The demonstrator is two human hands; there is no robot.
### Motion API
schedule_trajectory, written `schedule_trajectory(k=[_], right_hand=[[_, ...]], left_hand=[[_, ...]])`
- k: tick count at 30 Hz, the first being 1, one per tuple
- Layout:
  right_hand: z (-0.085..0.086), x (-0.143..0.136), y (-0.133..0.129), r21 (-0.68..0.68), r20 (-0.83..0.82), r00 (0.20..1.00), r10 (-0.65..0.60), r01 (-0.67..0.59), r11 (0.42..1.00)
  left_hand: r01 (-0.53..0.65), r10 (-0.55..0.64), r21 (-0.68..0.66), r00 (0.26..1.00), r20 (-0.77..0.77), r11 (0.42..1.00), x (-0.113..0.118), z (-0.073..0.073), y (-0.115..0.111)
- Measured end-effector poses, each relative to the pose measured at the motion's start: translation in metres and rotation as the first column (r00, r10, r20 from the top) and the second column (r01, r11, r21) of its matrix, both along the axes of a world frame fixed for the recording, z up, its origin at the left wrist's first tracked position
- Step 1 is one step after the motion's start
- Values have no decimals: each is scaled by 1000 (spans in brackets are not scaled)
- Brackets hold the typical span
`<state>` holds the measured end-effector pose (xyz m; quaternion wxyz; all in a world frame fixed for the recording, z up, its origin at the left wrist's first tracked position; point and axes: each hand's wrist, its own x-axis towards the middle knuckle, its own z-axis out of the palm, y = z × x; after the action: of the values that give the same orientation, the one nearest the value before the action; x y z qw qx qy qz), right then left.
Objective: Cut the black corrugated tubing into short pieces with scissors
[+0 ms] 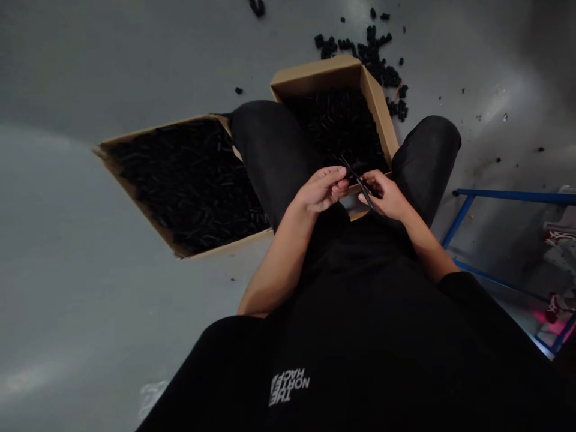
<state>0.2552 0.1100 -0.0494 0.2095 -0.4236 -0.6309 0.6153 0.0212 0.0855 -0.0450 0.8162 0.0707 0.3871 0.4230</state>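
Observation:
Just above my lap, my right hand (382, 193) is closed around the handles of black scissors (368, 197), whose blades point up and left. My left hand (324, 188) pinches with thumb and forefinger beside the blades. What lies in that pinch is dark and too small to make out. Between my knees stands a cardboard box (378, 108) holding many short black pieces (333, 120), and both hands hover over its near edge. To the left, a second cardboard box (139, 201) is filled with similar black pieces (193, 180).
Loose black pieces (382, 69) lie scattered on the grey floor (112, 60) beyond the near box. A blue metal frame (508, 195) stands at my right. Past it, a red and white shoe (560, 235) shows at the edge. My thighs flank the middle box.

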Motion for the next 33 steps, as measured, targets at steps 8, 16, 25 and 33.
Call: schedule_trajectory(k=[8,16,25,33], right_hand=[[-5,3,-3,-43,7,1000,18,-18,999],[-13,1,-4,-19,1,1000,22,-22,1000],[-32,1,-6,-32,-76,972,-223,221,975],[-46,10,5,-130,-201,891,-407,387,913]], left_hand=[[39,-27,-159,997,76,987,-2,-2,0],[79,-74,-193,997,35,978,-1,-13,2],[-243,235,-37,959,-160,969,10,-28,-3],[-262,271,69,917,-293,962,11,-39,-11]])
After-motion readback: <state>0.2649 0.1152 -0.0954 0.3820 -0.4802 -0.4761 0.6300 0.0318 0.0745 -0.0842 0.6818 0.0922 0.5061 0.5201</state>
